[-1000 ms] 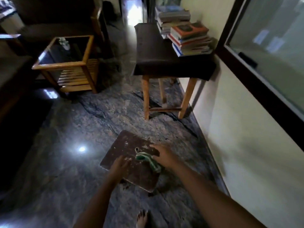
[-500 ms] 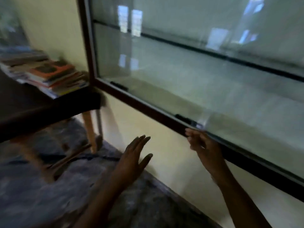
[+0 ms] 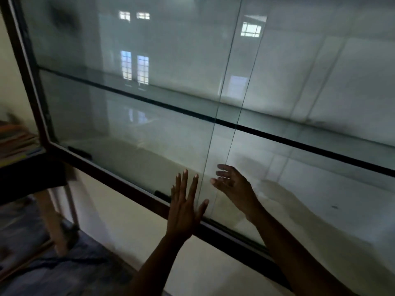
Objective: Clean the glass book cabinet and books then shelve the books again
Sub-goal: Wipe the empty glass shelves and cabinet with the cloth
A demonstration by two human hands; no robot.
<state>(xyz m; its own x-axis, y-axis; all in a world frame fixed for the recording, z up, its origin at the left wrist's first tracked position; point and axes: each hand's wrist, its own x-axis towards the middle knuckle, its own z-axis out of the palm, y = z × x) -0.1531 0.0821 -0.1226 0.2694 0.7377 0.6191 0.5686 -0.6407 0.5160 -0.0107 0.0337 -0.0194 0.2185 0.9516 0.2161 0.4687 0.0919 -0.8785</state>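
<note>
flanking the glass cabinet [image 3: 111, 178] pane edges [image 3: 218, 116], left hand [image 3: 183, 210] and right hand [image 3: 233, 186] spread wide, empty.

Nothing here can be read. The glass cabinet [image 3: 160, 135] shows only reflections on its panes, and the covers of the books [image 3: 15, 142] stacked at the left edge are too blurred to make out any title.

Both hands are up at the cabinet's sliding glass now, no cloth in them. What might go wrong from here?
The bare left hand is spread flat at the left pane, so it may leave smears on the glass. The right hand has its fingers beside the overlap of the panes; sliding either pane might pinch them.
</note>
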